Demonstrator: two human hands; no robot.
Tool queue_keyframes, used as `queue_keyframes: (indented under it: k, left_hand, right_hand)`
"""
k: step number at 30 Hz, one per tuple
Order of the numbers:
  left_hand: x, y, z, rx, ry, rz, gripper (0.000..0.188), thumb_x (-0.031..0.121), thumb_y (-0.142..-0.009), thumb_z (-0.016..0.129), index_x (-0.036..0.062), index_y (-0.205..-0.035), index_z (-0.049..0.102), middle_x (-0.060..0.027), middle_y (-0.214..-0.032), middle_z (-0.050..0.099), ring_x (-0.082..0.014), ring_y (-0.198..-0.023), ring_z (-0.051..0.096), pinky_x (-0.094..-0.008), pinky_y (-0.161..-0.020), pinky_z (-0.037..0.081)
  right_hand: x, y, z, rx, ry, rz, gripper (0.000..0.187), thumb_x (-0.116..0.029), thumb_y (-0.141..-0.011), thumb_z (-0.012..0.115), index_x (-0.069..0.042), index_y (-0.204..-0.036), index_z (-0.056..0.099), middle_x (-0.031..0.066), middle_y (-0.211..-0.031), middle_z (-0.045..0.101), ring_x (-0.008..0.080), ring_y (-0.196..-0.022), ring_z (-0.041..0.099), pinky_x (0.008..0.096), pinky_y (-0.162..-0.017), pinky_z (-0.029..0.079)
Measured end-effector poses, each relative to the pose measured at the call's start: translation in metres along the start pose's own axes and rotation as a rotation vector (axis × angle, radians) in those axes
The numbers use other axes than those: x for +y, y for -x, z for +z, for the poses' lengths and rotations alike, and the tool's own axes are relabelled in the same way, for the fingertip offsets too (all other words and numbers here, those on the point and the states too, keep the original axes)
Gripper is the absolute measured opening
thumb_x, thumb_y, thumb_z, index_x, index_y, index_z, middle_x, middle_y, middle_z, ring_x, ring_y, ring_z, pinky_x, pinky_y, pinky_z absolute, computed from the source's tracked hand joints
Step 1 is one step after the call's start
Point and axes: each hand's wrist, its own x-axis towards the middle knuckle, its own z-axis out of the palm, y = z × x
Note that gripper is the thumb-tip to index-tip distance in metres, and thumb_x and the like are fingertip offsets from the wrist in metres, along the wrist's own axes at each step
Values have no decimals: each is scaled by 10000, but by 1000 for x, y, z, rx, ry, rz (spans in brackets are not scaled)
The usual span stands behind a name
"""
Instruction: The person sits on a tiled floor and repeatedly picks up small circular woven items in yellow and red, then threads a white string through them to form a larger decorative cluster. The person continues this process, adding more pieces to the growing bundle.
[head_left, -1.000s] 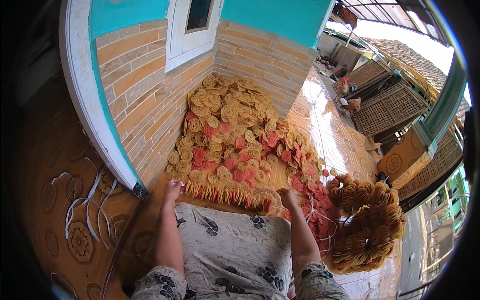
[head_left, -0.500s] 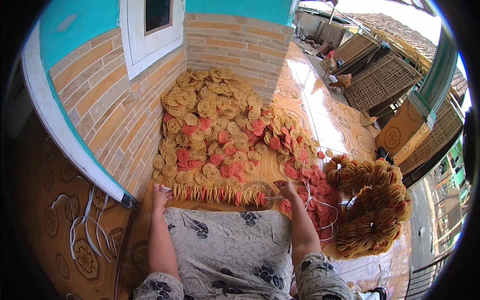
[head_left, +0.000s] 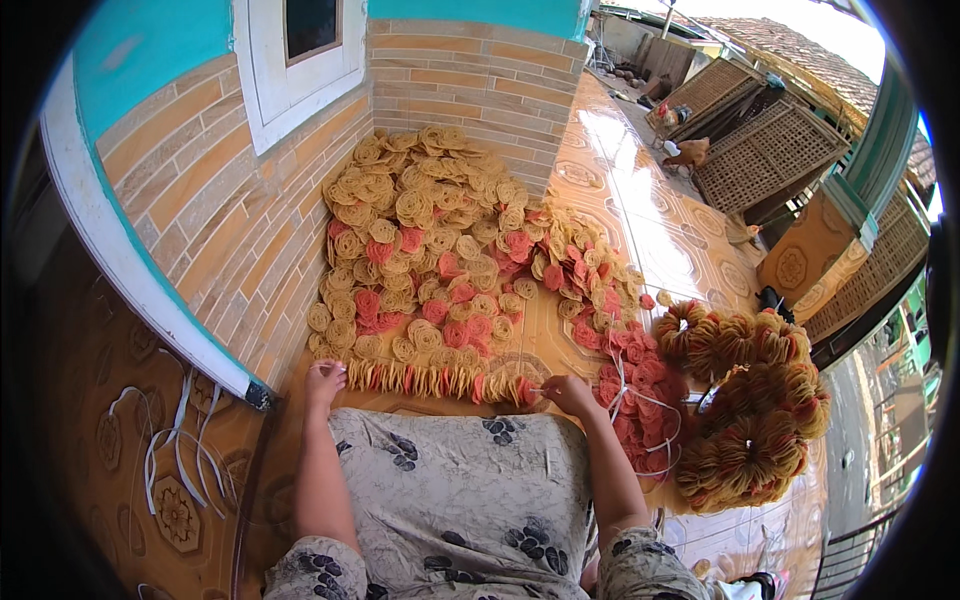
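Note:
A row of thin round swirled crackers [head_left: 430, 382], tan with some red, is threaded on edge, side by side, on a pale strip in front of my lap. My left hand [head_left: 325, 383] is closed at the row's left end, with a bit of white showing at its fingertips. At the right end my right hand [head_left: 570, 395] pinches the pale strip just beyond the last red cracker. Beyond the row, a big heap of loose tan and red crackers [head_left: 430, 200] spreads back to the wall. A pile of red crackers [head_left: 640, 385] lies right of my right hand.
Bundled rings of strung crackers [head_left: 745, 460] sit at the right, beside a white string loop [head_left: 620, 395]. Loose white strips [head_left: 180, 435] lie on the tiles at left. A brick-patterned wall [head_left: 240, 230] borders the heap. Chickens [head_left: 688, 152] stand near woven panels [head_left: 770, 160].
My right hand has come down slightly and now grips the strip close to the row's right end. My left hand stays at the left end, its fingers shifted a little.

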Motion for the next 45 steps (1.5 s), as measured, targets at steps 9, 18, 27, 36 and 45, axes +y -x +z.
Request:
queue_keyframes:
  k: [9,18,27,36,45]
  left_hand:
    - [1,0,0,-10,-29,-74,204,175,-952,567,20,-1074,619,-82,-990,674,-173,-862,667,-288,-738,543]
    - [9,3,8,107,263,209,190,161,-961,548,4,-997,649,-34,-866,673,-118,-703,645,-227,-618,491]
    - [-12,-11,-1,94,18,-80,182,143,-948,555,-30,-948,613,-91,-837,672,-143,-674,657,-238,-516,464]
    - [-15,-14,-5,176,89,-110,172,154,-959,531,-11,-970,574,-85,-849,663,-144,-656,649,-251,-514,448]
    - [-15,-11,-3,75,275,-168,163,155,-947,556,57,-1074,590,-27,-968,655,-135,-804,628,-285,-687,502]
  right_hand:
    - [-3,6,8,-4,-44,-34,280,-352,-832,638,-152,-1016,706,113,-892,703,295,-899,661,430,-834,469]
    - [3,6,-17,194,-235,-193,131,-127,-862,595,-11,-903,640,86,-689,641,167,-672,618,309,-629,480]
    - [6,9,-17,2,-134,-1,191,-197,-868,556,-45,-917,661,94,-699,663,221,-683,653,348,-650,493]
    - [8,-10,6,-95,-414,-22,197,-199,-885,600,-14,-922,657,49,-730,656,143,-666,600,308,-626,475]
    - [-10,-13,12,-230,-1628,-70,110,-57,-919,584,-12,-1015,557,132,-1028,649,205,-892,648,321,-801,525]
